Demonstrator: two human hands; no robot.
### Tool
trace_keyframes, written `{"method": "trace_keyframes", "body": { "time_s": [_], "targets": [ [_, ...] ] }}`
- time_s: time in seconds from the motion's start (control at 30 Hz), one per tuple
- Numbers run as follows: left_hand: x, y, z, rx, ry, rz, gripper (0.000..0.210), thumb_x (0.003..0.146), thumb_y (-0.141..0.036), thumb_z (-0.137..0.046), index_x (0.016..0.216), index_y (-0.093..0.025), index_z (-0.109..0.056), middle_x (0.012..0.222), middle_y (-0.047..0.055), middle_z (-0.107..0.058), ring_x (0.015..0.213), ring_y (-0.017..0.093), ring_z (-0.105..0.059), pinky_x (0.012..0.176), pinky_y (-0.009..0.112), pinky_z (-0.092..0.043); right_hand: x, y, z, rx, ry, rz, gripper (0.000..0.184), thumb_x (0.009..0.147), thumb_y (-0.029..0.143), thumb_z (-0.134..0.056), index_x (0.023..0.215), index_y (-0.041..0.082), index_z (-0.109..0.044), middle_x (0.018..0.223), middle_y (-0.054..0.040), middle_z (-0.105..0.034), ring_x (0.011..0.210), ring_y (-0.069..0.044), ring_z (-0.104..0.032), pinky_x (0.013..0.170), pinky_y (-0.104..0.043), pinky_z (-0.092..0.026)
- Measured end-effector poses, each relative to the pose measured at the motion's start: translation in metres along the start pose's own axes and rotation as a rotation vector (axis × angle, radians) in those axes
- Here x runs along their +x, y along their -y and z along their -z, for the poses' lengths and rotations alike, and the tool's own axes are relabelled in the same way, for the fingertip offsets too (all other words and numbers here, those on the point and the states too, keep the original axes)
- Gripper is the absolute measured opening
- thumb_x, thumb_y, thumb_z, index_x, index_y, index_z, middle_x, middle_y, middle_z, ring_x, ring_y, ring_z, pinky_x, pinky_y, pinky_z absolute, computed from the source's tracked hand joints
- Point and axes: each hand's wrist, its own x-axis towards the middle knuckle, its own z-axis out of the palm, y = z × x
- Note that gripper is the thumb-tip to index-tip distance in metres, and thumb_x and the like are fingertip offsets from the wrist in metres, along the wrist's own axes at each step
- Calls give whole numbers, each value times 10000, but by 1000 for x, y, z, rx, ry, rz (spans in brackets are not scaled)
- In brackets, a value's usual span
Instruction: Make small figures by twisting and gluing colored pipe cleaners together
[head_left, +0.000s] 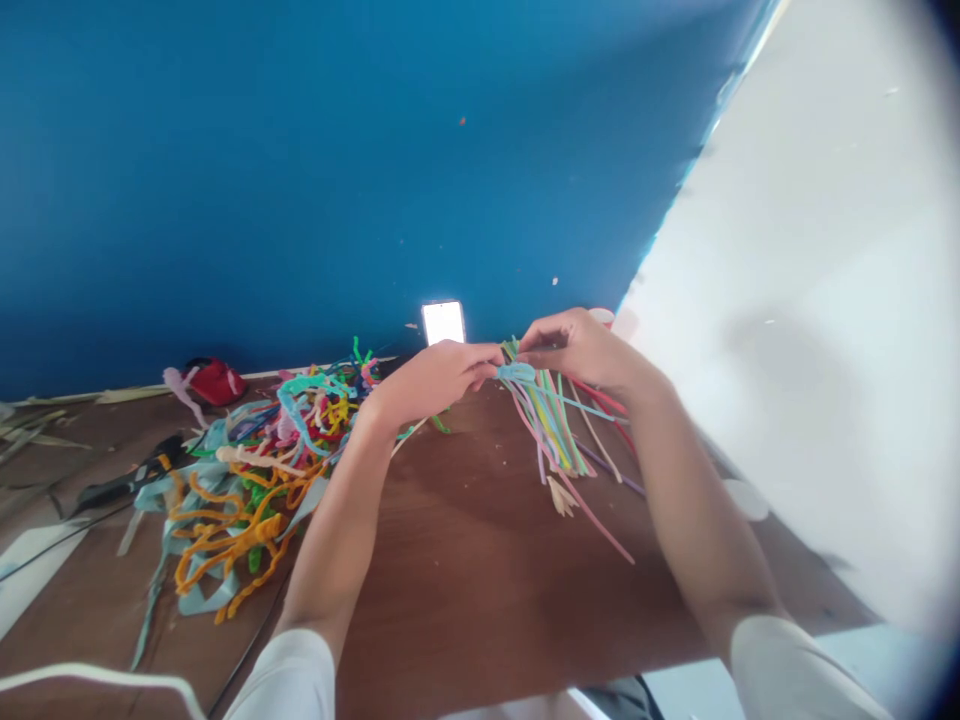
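A bundle of pastel pipe cleaners point(551, 425) hangs over the brown table, its strands in pink, yellow, green, lilac and blue fanning down to the right. Around its upper end sits a light blue wrap point(517, 373). My left hand point(450, 372) pinches the bundle from the left, close to that wrap. From the other side my right hand point(581, 348) is closed at the top of the bundle, thumb and fingers together. The exact strand between the fingertips is too small to make out.
To the left lies a tangled pile of coloured pipe cleaners point(255, 535), with a red pouch point(216, 382) behind it and a black tool point(127, 485) beside it. A lit phone point(444, 324) leans at the blue wall point(360, 170). Red pipe cleaners point(611, 402) lie near my right forearm.
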Motion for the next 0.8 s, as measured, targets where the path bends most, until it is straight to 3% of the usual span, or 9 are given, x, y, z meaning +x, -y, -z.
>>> {"method": "trace_keyframes", "body": {
  "time_s": [0.13, 0.3, 0.47, 0.8],
  "targets": [
    [-1, 0, 0, 201, 49, 12, 244, 970, -263, -406, 854, -200, -611, 786, 24, -670, 645, 133, -545, 604, 260, -326, 1, -3, -4, -65, 52, 19, 192, 791, 376, -685, 776, 189, -724, 775, -26, -697, 733, -169, -584, 691, -321, -398],
    [0, -3, -9, 398, 55, 128, 248, 959, -260, -415, 924, -226, -658, 919, 63, -738, 766, 209, -658, 601, 279, -335, 2, 0, -11, -121, 43, -14, 223, 824, 384, -636, 763, 183, -712, 750, -24, -673, 696, -159, -546, 660, -321, -368],
    [3, -4, -21, 622, -58, 189, 242, 948, -231, -418, 951, -195, -657, 879, 112, -733, 807, 274, -693, 637, 309, -392, -1, 7, -19, -160, 14, -35, 283, 869, 419, -594, 774, 187, -724, 739, -31, -669, 663, -161, -529, 627, -322, -351],
    [7, -3, -28, 537, -273, 341, 258, 982, -241, -358, 1105, -180, -577, 873, 153, -685, 793, 284, -663, 697, 338, -385, -3, 8, -20, -107, -102, 42, 158, 874, 341, -595, 881, 208, -681, 769, -22, -661, 675, -160, -535, 636, -317, -370]
  ]
}}
